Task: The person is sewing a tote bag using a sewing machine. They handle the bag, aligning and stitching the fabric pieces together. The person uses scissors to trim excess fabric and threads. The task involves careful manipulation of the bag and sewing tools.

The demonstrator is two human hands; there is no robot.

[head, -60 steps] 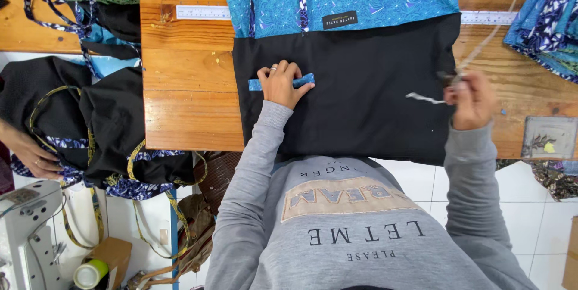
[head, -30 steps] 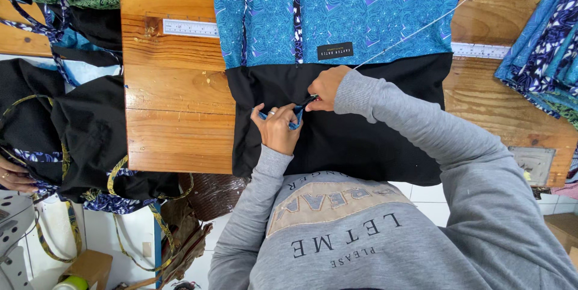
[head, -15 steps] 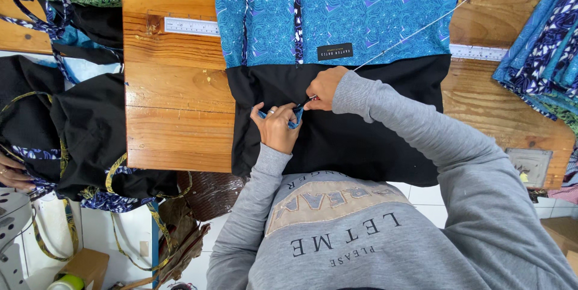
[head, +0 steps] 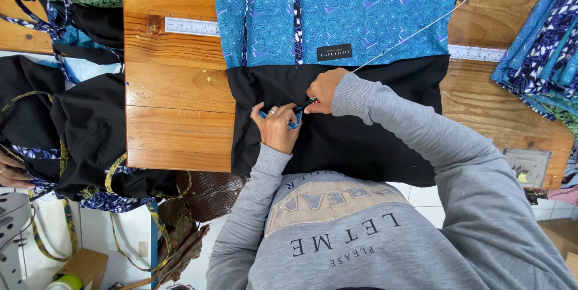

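A bag panel lies on the wooden table (head: 174, 115), its upper part blue patterned cloth (head: 361, 19) and its lower part black cloth (head: 361, 145). My left hand (head: 277, 127) pinches a small blue fabric strip (head: 293, 123) against the black cloth. My right hand (head: 325, 90) meets it from the right. It grips a small dark tool (head: 304, 106) whose tip touches the strip. A white thread (head: 433, 22) runs from my right hand up to the far right.
A white ruler (head: 186, 26) lies along the table. Folded blue patterned fabrics (head: 542, 43) are stacked at the right. Black bags with patterned straps (head: 78, 127) pile up at the left, where another person's hand (head: 9, 172) shows. A small grey box (head: 527, 166) sits at the table's right corner.
My right hand has come in from the far right to the blue strip under my left hand. Over the last half second both hands hardly move.
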